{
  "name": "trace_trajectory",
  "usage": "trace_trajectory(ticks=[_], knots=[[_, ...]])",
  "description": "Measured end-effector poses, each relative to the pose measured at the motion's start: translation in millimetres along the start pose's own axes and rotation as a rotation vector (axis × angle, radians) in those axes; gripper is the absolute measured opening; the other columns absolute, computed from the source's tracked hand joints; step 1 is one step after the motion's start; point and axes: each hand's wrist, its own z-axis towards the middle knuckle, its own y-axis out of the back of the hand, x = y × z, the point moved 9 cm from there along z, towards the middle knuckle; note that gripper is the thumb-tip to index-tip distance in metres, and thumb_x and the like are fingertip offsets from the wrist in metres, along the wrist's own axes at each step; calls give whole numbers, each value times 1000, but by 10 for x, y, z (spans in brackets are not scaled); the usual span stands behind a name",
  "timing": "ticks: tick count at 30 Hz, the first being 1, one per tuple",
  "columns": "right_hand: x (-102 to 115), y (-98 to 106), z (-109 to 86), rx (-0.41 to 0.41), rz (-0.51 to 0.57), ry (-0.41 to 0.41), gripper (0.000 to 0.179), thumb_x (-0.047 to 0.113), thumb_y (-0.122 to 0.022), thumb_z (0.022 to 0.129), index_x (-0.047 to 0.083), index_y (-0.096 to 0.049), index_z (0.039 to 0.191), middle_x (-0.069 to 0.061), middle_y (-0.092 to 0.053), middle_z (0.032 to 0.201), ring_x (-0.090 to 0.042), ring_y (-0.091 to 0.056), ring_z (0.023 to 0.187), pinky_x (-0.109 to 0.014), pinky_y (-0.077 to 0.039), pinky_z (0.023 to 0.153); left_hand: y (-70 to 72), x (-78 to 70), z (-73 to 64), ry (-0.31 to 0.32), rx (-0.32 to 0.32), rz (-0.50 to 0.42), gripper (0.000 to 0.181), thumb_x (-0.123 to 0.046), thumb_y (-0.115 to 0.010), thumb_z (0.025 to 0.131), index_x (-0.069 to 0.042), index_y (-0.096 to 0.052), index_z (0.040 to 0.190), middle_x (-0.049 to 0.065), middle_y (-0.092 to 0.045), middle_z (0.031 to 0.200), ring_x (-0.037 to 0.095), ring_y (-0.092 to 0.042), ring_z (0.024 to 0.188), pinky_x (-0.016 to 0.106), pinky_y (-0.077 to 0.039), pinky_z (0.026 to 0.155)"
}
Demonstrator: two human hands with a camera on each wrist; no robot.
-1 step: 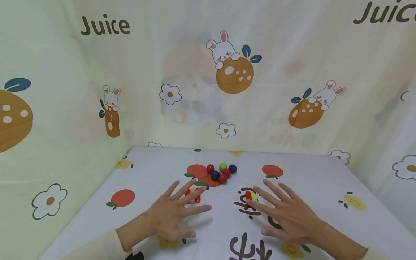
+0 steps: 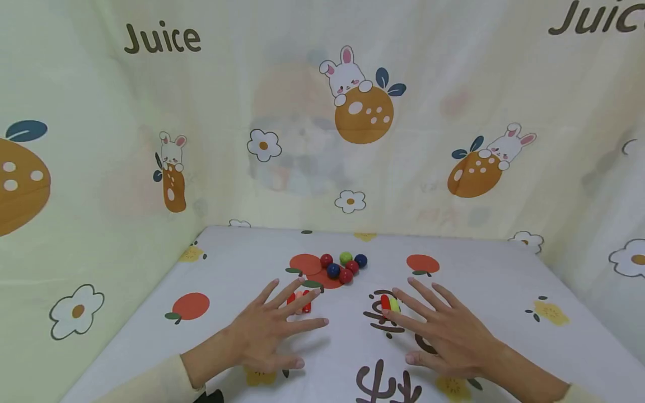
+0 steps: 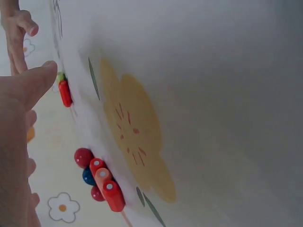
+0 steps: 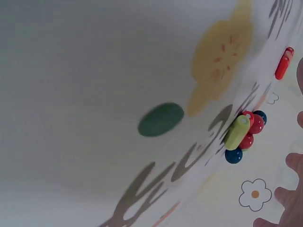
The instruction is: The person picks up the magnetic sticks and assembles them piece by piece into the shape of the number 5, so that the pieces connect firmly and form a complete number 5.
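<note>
My left hand [image 2: 267, 330] is held over the table with fingers spread, holding nothing. Just beyond its fingertips, partly hidden by them in the head view, lie small drilled cylinders: two red, one of them the nearer red cylinder [image 3: 113, 196], with a pink cylinder [image 3: 102, 177] between. My right hand [image 2: 448, 330], likewise spread and holding nothing, is over the table's right half. Close to its index finger, a red cylinder [image 2: 386, 303] and a lime green cylinder [image 2: 395, 305] lie side by side. A finger overlaps their lower edge in the head view; contact cannot be told.
Behind the cylinders a cluster of glossy balls sits on the table [image 2: 242, 246]: red balls [image 2: 345, 276], navy balls [image 2: 333, 271] and a green ball [image 2: 345, 258]. The white cloth carries printed fruit and lettering. A patterned curtain [image 2: 221, 101] encloses the back and sides.
</note>
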Motion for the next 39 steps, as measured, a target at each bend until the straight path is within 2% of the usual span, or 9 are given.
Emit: trace_trajectory(ticks=[13,22,31,37,39], knots=[[-6,45,27,-41,-13,21,76,75,-52,88,40,-40,155,-4,-33,164,-40,-23,150,-48,17,121,1,50,44,24,19,-9,71,-72,-44,92,-51,-23,157,-2,-13,171,34,0,157,71,-16,115],[-15,9,94,-65,2,22,77,72,-55,88,36,-42,155,-5,-34,164,-41,-24,150,-49,16,121,-66,89,81,70,21,-35,70,-72,-41,94,-51,-21,158,-3,-10,171,36,-3,157,70,-15,116],[-36,-33,223,-77,16,12,76,71,-56,89,40,-37,156,-4,-33,164,-41,-24,151,-52,12,122,-68,96,209,95,0,-26,71,-73,-41,94,-50,-23,158,-3,-9,171,33,2,157,70,-11,117],[-24,-75,332,-77,42,2,76,69,-56,90,40,-35,157,-4,-34,164,-41,-24,151,-50,14,121,-122,111,287,129,7,-28,71,-74,-41,94,-50,-24,158,-3,-11,171,32,1,157,67,-10,119],[-33,-90,374,-74,50,-13,76,69,-56,90,40,-36,157,-3,-34,164,-41,-23,151,-53,10,122,-138,132,311,148,8,-30,71,-74,-42,94,-49,-24,158,-3,-12,171,32,0,157,67,-11,119]])
